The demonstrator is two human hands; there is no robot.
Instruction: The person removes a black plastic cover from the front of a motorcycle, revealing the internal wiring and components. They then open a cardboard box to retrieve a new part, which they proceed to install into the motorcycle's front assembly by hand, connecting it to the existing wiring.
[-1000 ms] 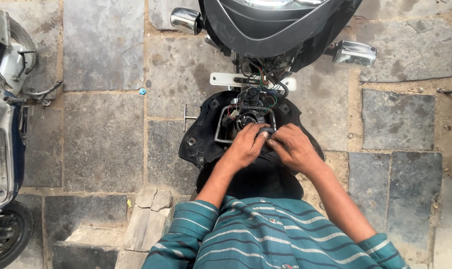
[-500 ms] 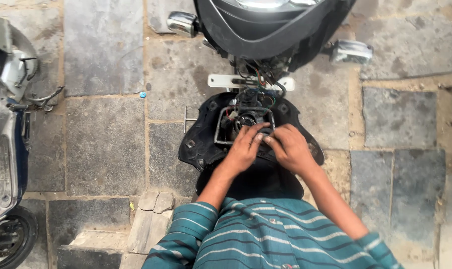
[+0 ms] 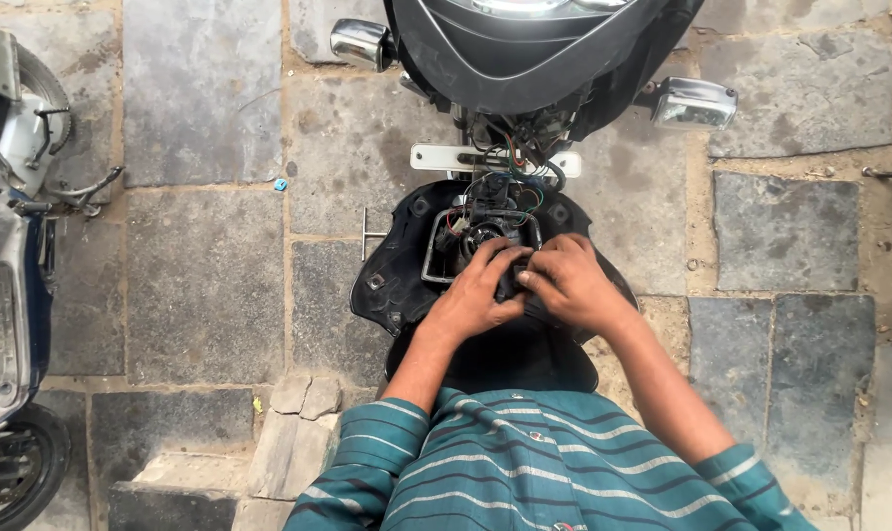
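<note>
A black scooter front panel lies face down in front of me, with the back of its headlight unit and coloured wires showing. My left hand and my right hand meet at the lower edge of that unit, fingers closed around a small dark part of it. What sits between the fingertips is hidden. The scooter itself stands just beyond, its front open with loose wires hanging down.
Two chrome mirrors stick out on either side of the scooter. Another scooter is parked at the left edge. A T-shaped tool lies on the stone paving. Broken stones sit near my left elbow.
Both hands stay on the headlight unit, with only small shifts of the fingers. The view has drifted slightly.
</note>
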